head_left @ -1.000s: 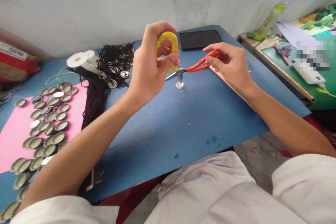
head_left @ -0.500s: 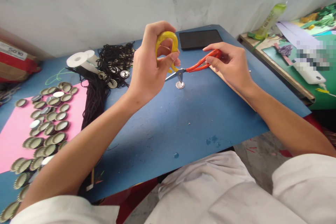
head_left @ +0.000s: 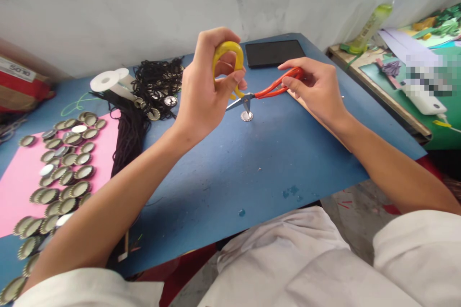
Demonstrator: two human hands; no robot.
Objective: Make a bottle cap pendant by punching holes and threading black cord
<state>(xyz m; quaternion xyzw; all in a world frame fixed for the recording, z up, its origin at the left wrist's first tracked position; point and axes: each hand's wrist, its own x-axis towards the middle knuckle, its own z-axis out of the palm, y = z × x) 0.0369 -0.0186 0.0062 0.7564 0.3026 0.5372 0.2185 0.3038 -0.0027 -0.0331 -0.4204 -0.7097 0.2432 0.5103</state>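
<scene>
A pair of scissors (head_left: pixel 248 98) is spread wide, with one yellow handle loop, one red handle loop and metal blades. My left hand (head_left: pixel 207 76) has its fingers closed round the yellow loop at the top. On the right, my right hand (head_left: pixel 315 84) pinches the end of the red loop. One blade points down, and its tip meets a silvery bottle cap (head_left: pixel 247 116) on the blue table (head_left: pixel 230 163). The other blade points left, partly behind my left hand. I cannot tell whether the tip has pierced the cap.
Many bottle caps (head_left: pixel 70 158) lie at left, partly on pink paper (head_left: pixel 18 177). Black cords (head_left: pixel 129 139) and white spools (head_left: pixel 108 81) are behind my left arm. A dark phone-like slab (head_left: pixel 275 53) lies at the back. At right, a side table carries a green bottle (head_left: pixel 370 29) and a white power strip (head_left: pixel 425 98).
Almost nothing differs. My left hand and the yellow loop have shifted very slightly up and left; the blade tip stays at the bottle cap.
</scene>
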